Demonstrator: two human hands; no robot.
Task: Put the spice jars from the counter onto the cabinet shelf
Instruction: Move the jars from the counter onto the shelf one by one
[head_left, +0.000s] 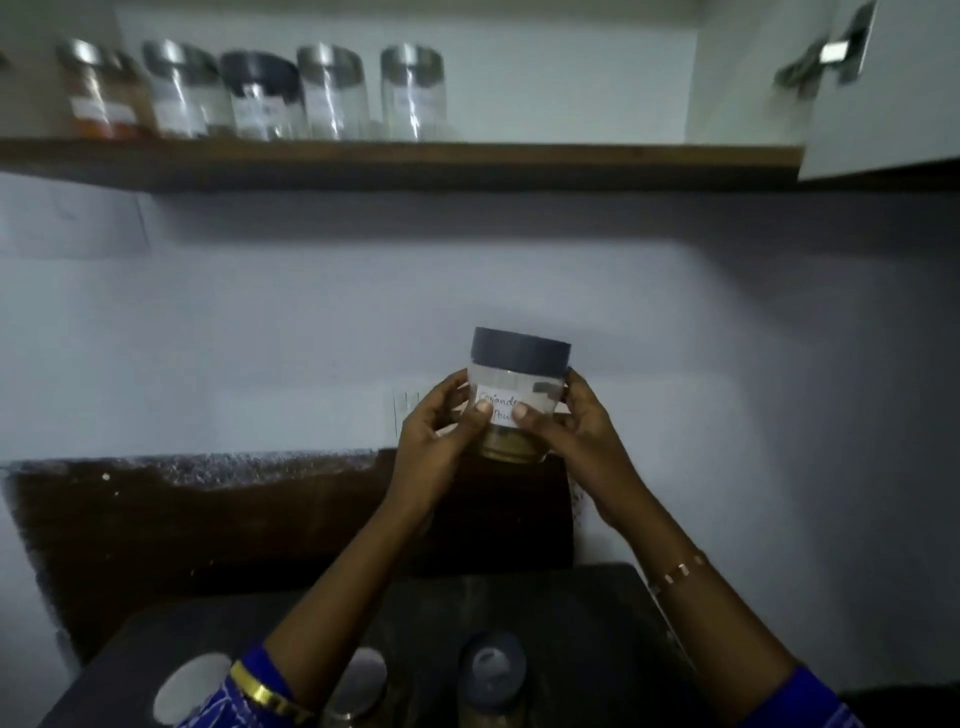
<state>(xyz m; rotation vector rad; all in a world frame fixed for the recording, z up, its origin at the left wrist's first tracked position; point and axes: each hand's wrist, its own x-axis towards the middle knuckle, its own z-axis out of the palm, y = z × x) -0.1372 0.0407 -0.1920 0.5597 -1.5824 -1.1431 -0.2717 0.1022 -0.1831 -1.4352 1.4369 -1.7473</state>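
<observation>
While both hands were raised in front of the pale wall, five jars (332, 93) stood in a row on the cabinet shelf (467, 156) above, four with silver lids and one with a dark lid, and three more jars (491, 675) waited on the dark counter (597, 613) below. One clear jar (517, 400) with a grey lid and a handwritten label sat upright between the hands, well below the shelf. The left hand (436, 447) gripped its left side and the right hand (576, 431) its right, thumbs pressed on the label.
</observation>
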